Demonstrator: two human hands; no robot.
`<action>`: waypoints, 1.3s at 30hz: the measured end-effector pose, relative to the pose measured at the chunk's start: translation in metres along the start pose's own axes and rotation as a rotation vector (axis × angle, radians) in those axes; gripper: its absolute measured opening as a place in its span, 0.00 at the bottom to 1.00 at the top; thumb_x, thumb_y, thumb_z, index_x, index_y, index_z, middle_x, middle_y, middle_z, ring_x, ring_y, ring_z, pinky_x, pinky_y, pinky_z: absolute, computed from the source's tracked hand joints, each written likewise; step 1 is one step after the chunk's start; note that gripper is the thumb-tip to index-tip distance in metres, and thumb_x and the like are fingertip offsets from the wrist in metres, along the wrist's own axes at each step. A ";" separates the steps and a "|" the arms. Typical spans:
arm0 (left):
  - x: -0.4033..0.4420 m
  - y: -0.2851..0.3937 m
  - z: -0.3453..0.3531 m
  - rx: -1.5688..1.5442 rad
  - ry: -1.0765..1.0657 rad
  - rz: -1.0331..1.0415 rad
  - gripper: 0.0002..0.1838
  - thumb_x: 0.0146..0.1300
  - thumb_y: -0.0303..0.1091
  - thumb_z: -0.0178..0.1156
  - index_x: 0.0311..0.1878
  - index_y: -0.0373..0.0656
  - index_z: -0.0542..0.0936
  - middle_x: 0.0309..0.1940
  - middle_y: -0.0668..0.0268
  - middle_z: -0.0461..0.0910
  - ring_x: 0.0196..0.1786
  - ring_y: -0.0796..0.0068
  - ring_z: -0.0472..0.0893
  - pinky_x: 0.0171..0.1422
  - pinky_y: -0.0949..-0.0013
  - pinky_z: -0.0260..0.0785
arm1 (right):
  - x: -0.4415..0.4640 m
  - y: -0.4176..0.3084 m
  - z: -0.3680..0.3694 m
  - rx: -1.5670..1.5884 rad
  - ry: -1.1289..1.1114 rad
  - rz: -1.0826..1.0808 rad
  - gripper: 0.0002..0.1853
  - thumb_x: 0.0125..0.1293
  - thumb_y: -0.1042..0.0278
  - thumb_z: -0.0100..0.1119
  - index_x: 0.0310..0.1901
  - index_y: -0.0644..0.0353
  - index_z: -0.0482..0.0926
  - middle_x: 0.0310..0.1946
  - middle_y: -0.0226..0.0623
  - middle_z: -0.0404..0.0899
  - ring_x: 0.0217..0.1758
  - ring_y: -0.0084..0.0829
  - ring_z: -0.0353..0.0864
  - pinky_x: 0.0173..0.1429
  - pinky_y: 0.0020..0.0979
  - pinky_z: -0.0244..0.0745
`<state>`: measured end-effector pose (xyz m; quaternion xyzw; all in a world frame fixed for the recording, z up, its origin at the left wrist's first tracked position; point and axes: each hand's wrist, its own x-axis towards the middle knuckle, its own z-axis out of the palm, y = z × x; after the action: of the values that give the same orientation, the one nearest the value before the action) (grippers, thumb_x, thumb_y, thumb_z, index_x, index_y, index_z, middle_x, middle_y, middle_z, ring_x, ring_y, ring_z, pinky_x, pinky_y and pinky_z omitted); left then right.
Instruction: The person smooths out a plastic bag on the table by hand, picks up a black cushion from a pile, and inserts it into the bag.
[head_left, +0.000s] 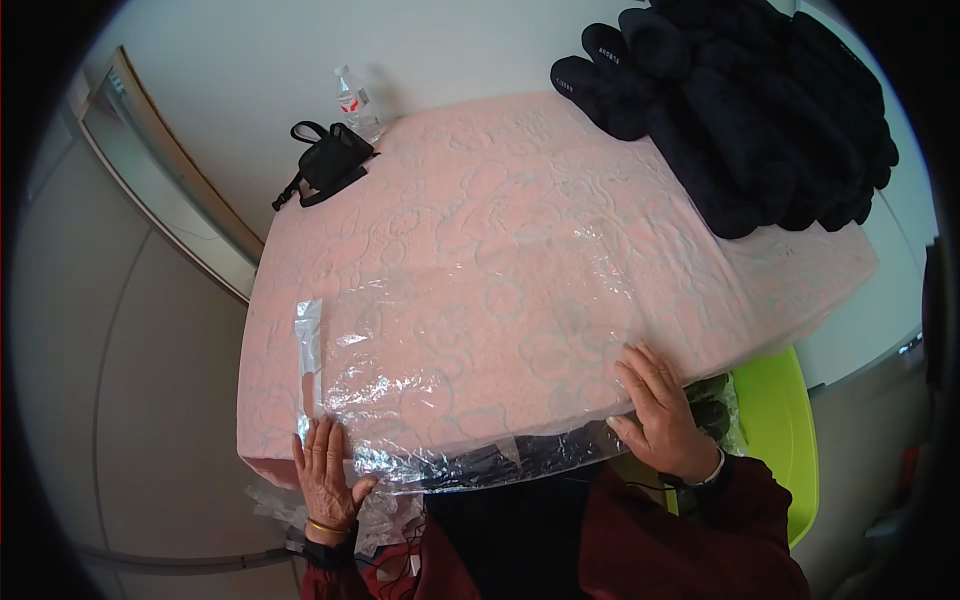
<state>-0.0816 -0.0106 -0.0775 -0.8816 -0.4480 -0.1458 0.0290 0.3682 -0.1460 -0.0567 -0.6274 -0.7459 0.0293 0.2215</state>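
Observation:
A clear plastic bag (480,330) lies flat over the pink patterned cloth (480,190) on the table, its near edge hanging over the front. My left hand (328,478) rests on the bag's lower left corner with the fingers stretched out, just below a whitish strip (309,345) along the bag's left side. On the right, my right hand (657,412) lies on the bag's edge, fingers extended and the thumb apart. Neither hand grips anything visible.
Black soft items (770,110) are piled at the back right. A small black bag (332,162) and a plastic bottle (355,105) stand at the back left. A green tub (785,420) is below the table's right side.

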 end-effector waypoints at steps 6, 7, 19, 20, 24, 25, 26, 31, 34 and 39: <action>0.051 0.089 -0.006 -0.040 0.089 0.074 0.48 0.67 0.67 0.56 0.76 0.34 0.63 0.77 0.48 0.61 0.81 0.46 0.58 0.83 0.39 0.42 | 0.046 -0.016 0.008 -0.002 0.044 -0.060 0.42 0.63 0.58 0.69 0.73 0.70 0.62 0.77 0.57 0.56 0.82 0.55 0.53 0.81 0.58 0.49; 0.064 0.112 -0.001 -0.107 0.061 0.104 0.49 0.67 0.66 0.57 0.76 0.33 0.63 0.78 0.46 0.60 0.81 0.46 0.57 0.83 0.38 0.42 | 0.051 -0.020 0.014 -0.004 0.046 -0.066 0.42 0.63 0.58 0.69 0.73 0.70 0.62 0.77 0.57 0.56 0.82 0.55 0.53 0.81 0.58 0.49; 0.094 0.109 0.019 -0.123 -0.085 0.231 0.53 0.65 0.69 0.54 0.75 0.27 0.61 0.77 0.41 0.59 0.80 0.43 0.59 0.81 0.40 0.48 | 0.053 0.007 0.016 -0.091 -0.171 -0.151 0.53 0.67 0.30 0.56 0.76 0.73 0.56 0.80 0.56 0.50 0.85 0.51 0.47 0.84 0.53 0.41; 0.090 0.094 0.016 -0.084 -0.090 0.199 0.54 0.66 0.71 0.53 0.75 0.26 0.61 0.77 0.40 0.59 0.80 0.42 0.58 0.81 0.41 0.47 | 0.052 0.010 0.015 -0.100 -0.179 -0.142 0.54 0.67 0.29 0.55 0.76 0.73 0.55 0.80 0.56 0.50 0.85 0.51 0.46 0.84 0.53 0.40; 0.075 0.029 0.009 -0.045 -0.080 0.115 0.56 0.66 0.74 0.49 0.75 0.26 0.61 0.78 0.40 0.58 0.80 0.41 0.57 0.82 0.43 0.46 | 0.049 0.017 0.012 -0.115 -0.200 -0.124 0.56 0.67 0.26 0.52 0.77 0.74 0.53 0.80 0.56 0.49 0.85 0.51 0.44 0.85 0.52 0.37; 0.071 0.016 0.005 -0.033 -0.093 0.057 0.56 0.67 0.75 0.48 0.75 0.26 0.60 0.77 0.40 0.58 0.81 0.41 0.56 0.83 0.44 0.45 | 0.050 0.018 0.011 -0.112 -0.201 -0.121 0.56 0.67 0.25 0.51 0.77 0.74 0.53 0.80 0.56 0.49 0.85 0.51 0.43 0.85 0.52 0.37; 0.068 0.006 0.003 -0.020 -0.103 0.000 0.56 0.67 0.75 0.47 0.75 0.26 0.60 0.77 0.40 0.58 0.81 0.40 0.56 0.83 0.45 0.44 | 0.049 0.019 0.010 -0.109 -0.199 -0.116 0.57 0.67 0.25 0.51 0.77 0.74 0.53 0.80 0.56 0.49 0.85 0.51 0.43 0.85 0.52 0.37; 0.054 -0.019 -0.001 -0.010 -0.051 -0.019 0.54 0.69 0.73 0.48 0.75 0.25 0.60 0.77 0.39 0.58 0.81 0.39 0.54 0.84 0.46 0.44 | 0.046 0.025 0.006 -0.087 -0.183 -0.103 0.56 0.67 0.26 0.51 0.77 0.75 0.53 0.80 0.58 0.49 0.85 0.53 0.43 0.85 0.52 0.37; 0.052 -0.020 -0.002 -0.054 -0.056 -0.023 0.53 0.70 0.71 0.48 0.74 0.24 0.60 0.76 0.39 0.59 0.81 0.39 0.54 0.83 0.47 0.45 | 0.040 0.030 0.003 -0.101 -0.155 -0.105 0.56 0.68 0.28 0.53 0.76 0.77 0.52 0.79 0.61 0.49 0.85 0.55 0.44 0.84 0.52 0.38; 0.049 -0.024 -0.006 -0.099 -0.057 -0.011 0.51 0.70 0.67 0.52 0.73 0.23 0.62 0.76 0.39 0.59 0.80 0.39 0.55 0.83 0.47 0.48 | 0.035 0.046 -0.008 -0.086 -0.114 -0.036 0.54 0.69 0.31 0.54 0.75 0.78 0.52 0.78 0.64 0.49 0.84 0.57 0.45 0.84 0.53 0.40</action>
<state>-0.0749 0.0412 -0.0602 -0.8833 -0.4456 -0.1428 -0.0281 0.4094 -0.1053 -0.0540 -0.6202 -0.7690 0.0289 0.1518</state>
